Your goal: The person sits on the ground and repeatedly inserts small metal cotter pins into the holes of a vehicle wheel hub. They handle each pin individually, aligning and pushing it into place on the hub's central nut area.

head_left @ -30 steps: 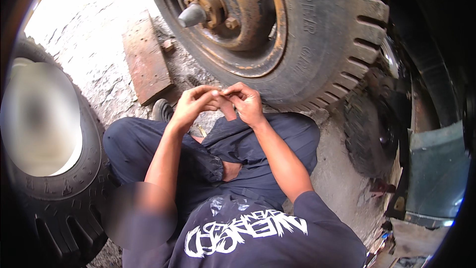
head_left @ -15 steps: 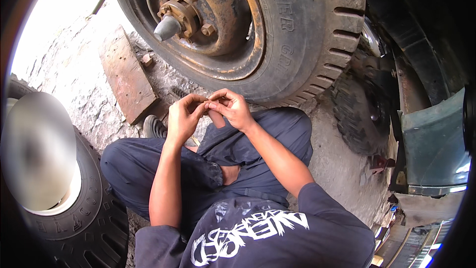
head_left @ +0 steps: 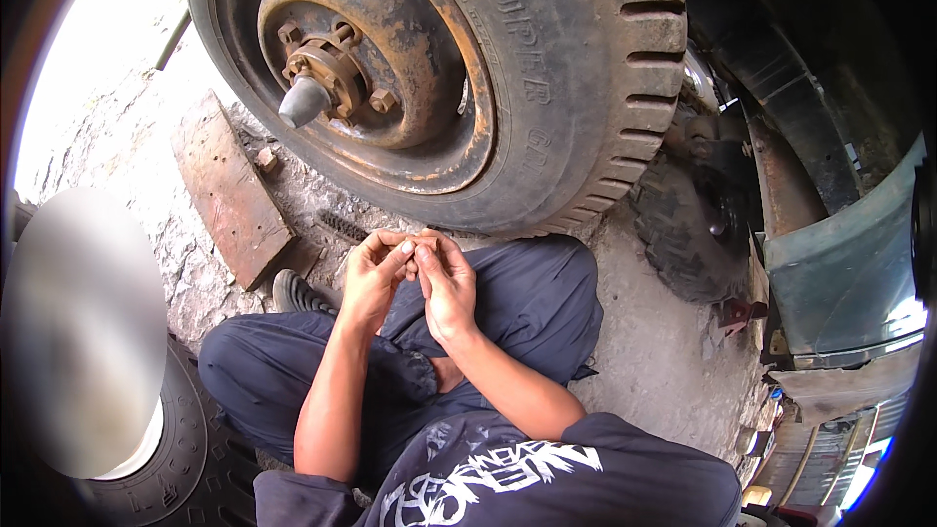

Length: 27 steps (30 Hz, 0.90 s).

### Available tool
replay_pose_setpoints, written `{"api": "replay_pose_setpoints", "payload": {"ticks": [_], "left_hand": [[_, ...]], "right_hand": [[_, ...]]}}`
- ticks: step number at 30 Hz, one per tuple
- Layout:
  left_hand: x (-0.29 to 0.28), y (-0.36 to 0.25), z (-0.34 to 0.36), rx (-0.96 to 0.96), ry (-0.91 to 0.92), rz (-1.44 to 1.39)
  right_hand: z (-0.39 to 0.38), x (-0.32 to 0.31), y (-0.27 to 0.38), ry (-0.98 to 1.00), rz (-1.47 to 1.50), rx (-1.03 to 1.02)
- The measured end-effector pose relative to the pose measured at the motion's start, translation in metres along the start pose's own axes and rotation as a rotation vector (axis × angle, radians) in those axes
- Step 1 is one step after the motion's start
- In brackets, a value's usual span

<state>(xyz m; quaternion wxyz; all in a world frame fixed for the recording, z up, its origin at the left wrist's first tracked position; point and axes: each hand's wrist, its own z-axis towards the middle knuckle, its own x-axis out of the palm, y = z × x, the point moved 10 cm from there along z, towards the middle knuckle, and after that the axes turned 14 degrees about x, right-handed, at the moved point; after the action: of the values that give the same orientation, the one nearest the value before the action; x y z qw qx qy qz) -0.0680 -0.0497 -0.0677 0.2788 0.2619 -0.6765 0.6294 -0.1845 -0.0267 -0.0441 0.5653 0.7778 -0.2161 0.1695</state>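
Above my crossed legs, my left hand [head_left: 373, 271] and my right hand [head_left: 447, 281] meet fingertip to fingertip. Between them they pinch a small reddish-brown strip [head_left: 423, 241], thin and pliable-looking, perhaps sandpaper. The fingers cover most of it, so its full length is hidden. Just beyond the hands stands a large truck tyre [head_left: 547, 68] on a rusty wheel rim [head_left: 473, 151]. From its bolted hub a grey cone-shaped cap [head_left: 305, 101] sticks out toward the left.
A worn wooden board [head_left: 231, 193] lies on the rough ground at left, beside a small stone [head_left: 265, 159]. Another tyre [head_left: 190, 454] with a pale rim is close at my left. Rightward are a further tyre [head_left: 688, 224] and a green metal panel [head_left: 844, 273].
Both hands have come lower and nearer my body, still closed on the strip. Less of the strip hangs below the fingers. The view has shifted, so the wheel appears farther left.
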Motion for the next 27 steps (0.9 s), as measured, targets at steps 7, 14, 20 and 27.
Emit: {"api": "replay_pose_setpoints", "payload": {"ticks": [7, 14, 20, 27], "left_hand": [[0.018, -0.038, 0.004, 0.256, -0.059, -0.094], [0.052, -0.191, 0.03, 0.594, -0.057, 0.811], [-0.007, -0.233, 0.073, 0.868, -0.418, 0.793], [-0.045, -0.186, 0.074, 0.785, -0.367, 0.736]], "right_hand": [[-0.006, 0.052, 0.054, -0.082, -0.299, -0.332], [-0.013, 0.138, 0.171, -0.073, -0.862, -0.734], [0.013, 0.205, 0.183, -0.147, -1.291, -0.913], [0.051, 0.23, 0.176, -0.248, -1.175, -0.988]]}}
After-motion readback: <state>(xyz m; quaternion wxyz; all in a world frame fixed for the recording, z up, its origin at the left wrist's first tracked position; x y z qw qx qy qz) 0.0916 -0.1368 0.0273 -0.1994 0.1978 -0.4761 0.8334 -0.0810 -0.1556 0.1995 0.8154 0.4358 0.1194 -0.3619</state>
